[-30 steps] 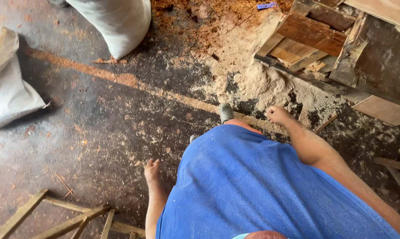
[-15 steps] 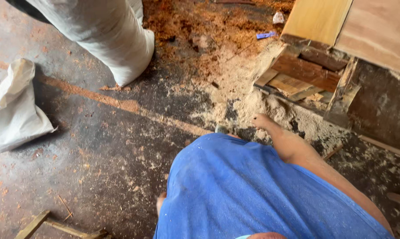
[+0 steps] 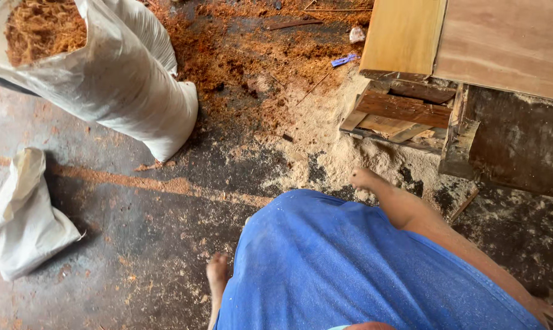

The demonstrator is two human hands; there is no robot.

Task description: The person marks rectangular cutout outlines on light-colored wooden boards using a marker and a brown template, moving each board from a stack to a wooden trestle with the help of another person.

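My right hand (image 3: 363, 178) reaches forward over a pile of pale sawdust (image 3: 343, 153), just short of a low stack of wood offcuts (image 3: 398, 113). Its fingers look curled in and nothing shows in it. My left hand (image 3: 217, 269) hangs low beside my blue shirt (image 3: 350, 269), above the dark dusty floor. It is small in view and its fingers are unclear. My shirt hides most of both arms.
A tall white sack (image 3: 123, 85) filled with reddish shavings stands at upper left. A slumped white sack (image 3: 22, 220) lies at the left edge. Plywood boards (image 3: 472, 36) lie at upper right over dark timber (image 3: 515, 146). Reddish sawdust (image 3: 252, 55) covers the floor behind.
The view has shifted forward and left, bringing the full sack and plywood boards closer. My right hand stays stretched toward the sawdust pile. The wooden frame on the floor has left view.
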